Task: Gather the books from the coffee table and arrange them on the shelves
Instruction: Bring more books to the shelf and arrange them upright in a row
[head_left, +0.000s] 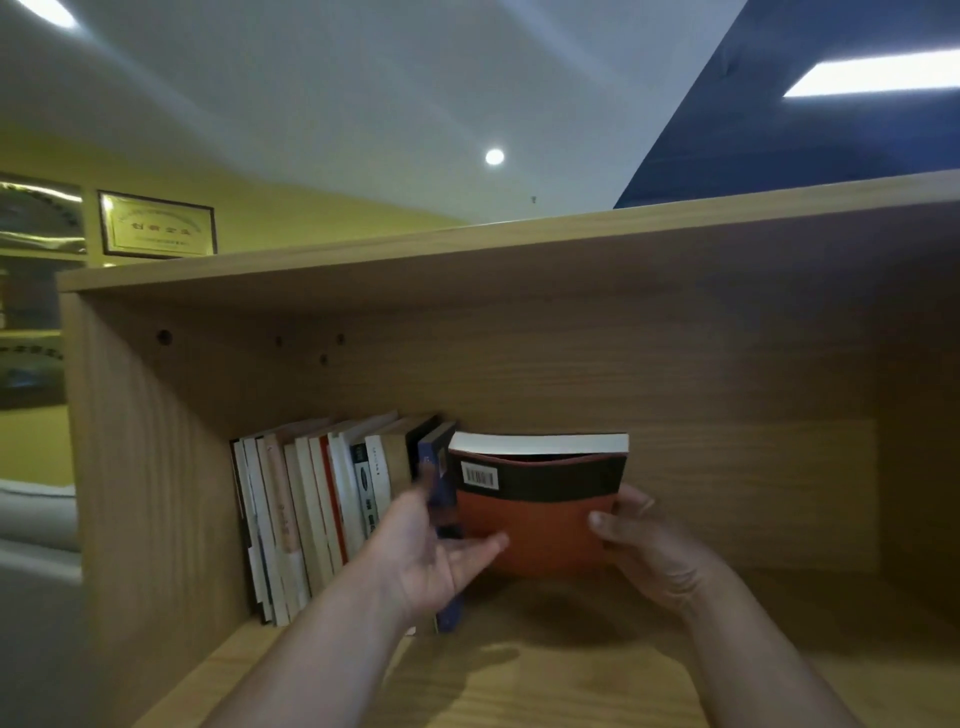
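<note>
An orange book (540, 525) with a dark band and a barcode faces me inside a wooden shelf compartment (571, 670). My right hand (649, 551) grips its right edge, thumb on the cover. My left hand (431, 556) is flat and open, fingers straight, with its fingertips against the book's lower left part and its back toward a blue book (440, 467). Left of that, a row of several upright books (311, 519) leans against the compartment's left wall.
The compartment's right half (753, 493) holds only bare wood. The shelf's top board (467, 249) runs overhead. A framed plaque (156, 224) hangs on the yellow wall at the left, beyond the shelf's side panel (130, 467).
</note>
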